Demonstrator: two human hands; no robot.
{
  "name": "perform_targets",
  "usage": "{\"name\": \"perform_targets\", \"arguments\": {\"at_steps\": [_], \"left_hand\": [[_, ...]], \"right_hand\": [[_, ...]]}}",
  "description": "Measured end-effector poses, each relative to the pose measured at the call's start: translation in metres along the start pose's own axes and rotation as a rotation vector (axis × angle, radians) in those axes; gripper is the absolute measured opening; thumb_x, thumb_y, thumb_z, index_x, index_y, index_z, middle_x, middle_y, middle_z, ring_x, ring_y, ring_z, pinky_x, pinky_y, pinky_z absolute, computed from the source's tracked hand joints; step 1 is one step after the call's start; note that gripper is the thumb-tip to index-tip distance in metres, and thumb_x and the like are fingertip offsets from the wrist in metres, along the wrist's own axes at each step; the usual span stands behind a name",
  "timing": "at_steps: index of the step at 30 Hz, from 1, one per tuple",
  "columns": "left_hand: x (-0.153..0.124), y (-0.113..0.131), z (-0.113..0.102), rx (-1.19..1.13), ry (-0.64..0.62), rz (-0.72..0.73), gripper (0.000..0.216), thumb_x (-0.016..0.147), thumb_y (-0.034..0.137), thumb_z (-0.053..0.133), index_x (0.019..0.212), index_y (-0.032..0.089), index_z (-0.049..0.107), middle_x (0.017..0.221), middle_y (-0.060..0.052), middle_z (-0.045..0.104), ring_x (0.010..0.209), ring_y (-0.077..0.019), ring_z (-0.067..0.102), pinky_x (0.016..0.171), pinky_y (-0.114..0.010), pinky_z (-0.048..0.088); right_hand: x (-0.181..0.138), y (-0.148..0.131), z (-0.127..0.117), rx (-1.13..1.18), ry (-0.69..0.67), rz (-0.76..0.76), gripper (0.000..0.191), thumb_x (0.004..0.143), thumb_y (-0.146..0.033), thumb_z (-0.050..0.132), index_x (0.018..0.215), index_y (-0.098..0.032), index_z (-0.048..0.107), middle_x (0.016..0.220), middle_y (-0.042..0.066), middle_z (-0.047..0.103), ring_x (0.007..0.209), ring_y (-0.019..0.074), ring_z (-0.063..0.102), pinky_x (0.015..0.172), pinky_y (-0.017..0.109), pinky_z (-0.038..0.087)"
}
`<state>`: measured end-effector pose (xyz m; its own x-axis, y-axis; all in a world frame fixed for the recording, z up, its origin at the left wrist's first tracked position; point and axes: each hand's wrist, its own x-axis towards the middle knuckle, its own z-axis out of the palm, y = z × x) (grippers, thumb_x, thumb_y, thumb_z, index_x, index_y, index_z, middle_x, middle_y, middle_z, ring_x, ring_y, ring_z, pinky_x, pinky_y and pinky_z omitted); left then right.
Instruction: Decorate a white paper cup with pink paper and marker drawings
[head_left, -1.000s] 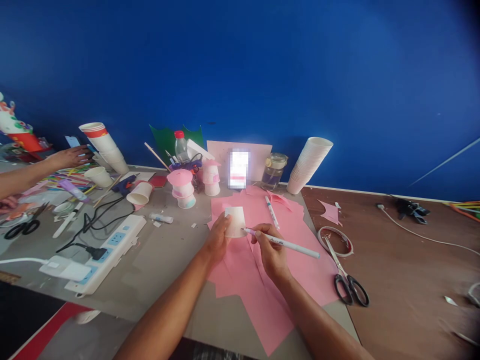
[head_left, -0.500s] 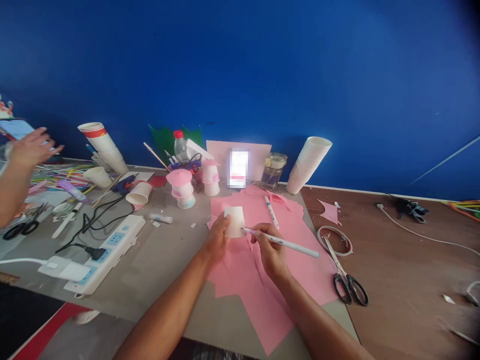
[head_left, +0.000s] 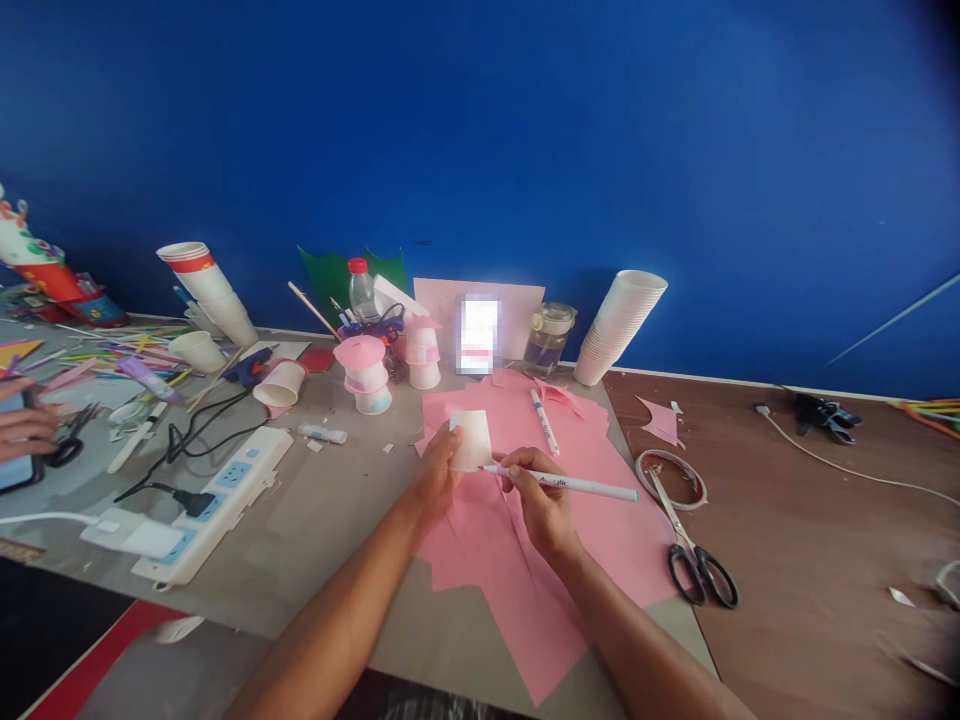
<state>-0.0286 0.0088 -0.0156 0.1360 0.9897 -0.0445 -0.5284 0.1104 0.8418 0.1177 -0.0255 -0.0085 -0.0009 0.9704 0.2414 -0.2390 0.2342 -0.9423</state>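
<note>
A white paper cup [head_left: 472, 440], upside down, is gripped by my left hand [head_left: 436, 476] on its left side. In my right hand [head_left: 541, 505] is an acrylic marker [head_left: 589, 487], its tip touching or very close to the cup's lower edge. Both hands are above pink paper sheets [head_left: 600, 545] spread on the table. Another marker [head_left: 544, 422] lies on the paper beyond my right hand. Behind the cup stand two small towers of cups with pink paper tops, one tower [head_left: 364, 375] to the left of the other tower [head_left: 423, 352].
Scissors [head_left: 701, 572] and a tape roll [head_left: 701, 482] lie at right. A tall cup stack [head_left: 619, 328], a glass jar [head_left: 547, 338] and a lit phone [head_left: 478, 335] stand behind. At left are a power strip [head_left: 225, 500] and another person's hand [head_left: 26, 420] over a phone.
The marker's tip has shifted slightly left along the cup's lower edge. The other person's hand and phone have moved down toward the table at left.
</note>
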Motion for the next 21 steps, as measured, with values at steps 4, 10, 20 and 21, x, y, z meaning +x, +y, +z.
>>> {"name": "perform_targets", "arguments": {"at_steps": [4,10,20,21], "left_hand": [[-0.0008,0.0010,0.0011,0.006,0.000,0.002,0.030,0.083,0.048,0.062,0.084,0.018,0.057,0.073,-0.001,0.060,0.072,-0.0172,0.060,0.069,-0.028,0.044],[-0.0013,0.0017,0.0017,-0.003,0.019,0.010,0.028,0.082,0.045,0.064,0.086,0.018,0.060,0.072,0.000,0.060,0.068,-0.0145,0.058,0.066,-0.027,0.042],[-0.0026,0.0044,0.0039,-0.003,0.007,-0.010,0.030,0.080,0.047,0.066,0.089,0.019,0.060,0.078,-0.002,0.064,0.076,-0.0190,0.064,0.070,-0.030,0.046],[-0.0028,0.0047,0.0044,-0.002,0.007,-0.005,0.029,0.081,0.046,0.065,0.089,0.019,0.060,0.077,-0.002,0.063,0.075,-0.0184,0.064,0.069,-0.029,0.046]], "right_hand": [[0.0001,-0.0028,0.0014,-0.029,-0.003,-0.007,0.013,0.081,-0.028,0.059,0.071,-0.022,0.063,0.060,-0.003,0.054,0.059,0.0136,0.051,0.062,0.030,0.047],[-0.0008,-0.0065,0.0019,-0.072,-0.019,0.010,0.012,0.081,-0.028,0.059,0.071,-0.022,0.063,0.060,-0.003,0.054,0.059,0.0134,0.050,0.068,0.032,0.049],[0.0001,-0.0084,0.0022,-0.101,-0.017,0.001,0.011,0.078,-0.028,0.058,0.071,-0.023,0.064,0.058,-0.004,0.053,0.064,0.0156,0.054,0.071,0.033,0.049],[0.0002,-0.0084,0.0024,-0.105,-0.014,0.002,0.011,0.078,-0.028,0.058,0.071,-0.022,0.064,0.058,-0.003,0.053,0.065,0.0160,0.055,0.071,0.033,0.049]]}}
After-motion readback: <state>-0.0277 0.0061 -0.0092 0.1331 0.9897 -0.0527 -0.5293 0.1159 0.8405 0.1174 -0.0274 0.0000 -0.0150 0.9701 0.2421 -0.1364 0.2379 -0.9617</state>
